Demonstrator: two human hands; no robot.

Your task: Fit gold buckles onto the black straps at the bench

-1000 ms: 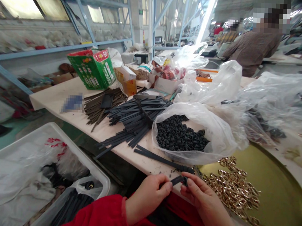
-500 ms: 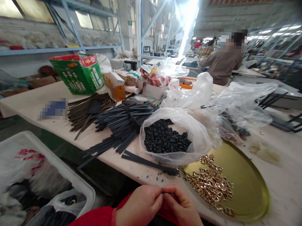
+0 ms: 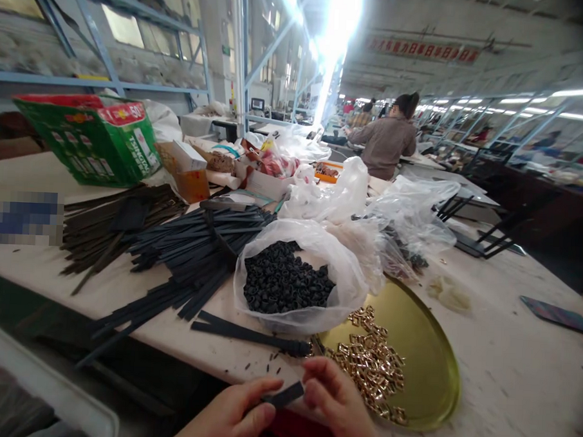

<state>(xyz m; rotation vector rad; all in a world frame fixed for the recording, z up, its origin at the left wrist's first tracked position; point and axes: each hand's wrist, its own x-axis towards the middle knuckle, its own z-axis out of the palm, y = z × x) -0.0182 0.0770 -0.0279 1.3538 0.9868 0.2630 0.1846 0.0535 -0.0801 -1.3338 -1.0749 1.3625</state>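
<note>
A short dark strap (image 3: 284, 395) is pinched between both my hands at the table's near edge. My left hand (image 3: 229, 419) grips its left end with thumb and fingers closed. My right hand (image 3: 339, 404) holds the right end, fingers curled. Just beyond them lies a finished dark strap (image 3: 248, 332) with a buckle end. A clear bag of small black loops (image 3: 283, 286) sits behind it. To the right is a round gold tray (image 3: 424, 372) with a heap of gold buckles (image 3: 369, 367).
Piles of dark straps (image 3: 193, 253) and brown strips (image 3: 112, 227) cover the table's left. A green carton (image 3: 94, 139), small boxes and plastic bags (image 3: 402, 217) stand behind. A white bin's rim (image 3: 47, 388) shows at lower left. A person (image 3: 386, 142) sits at a far table.
The view has swung to the right and upward. My hands, pressed together half a second ago, have drawn apart, and the short strap now shows between them.
</note>
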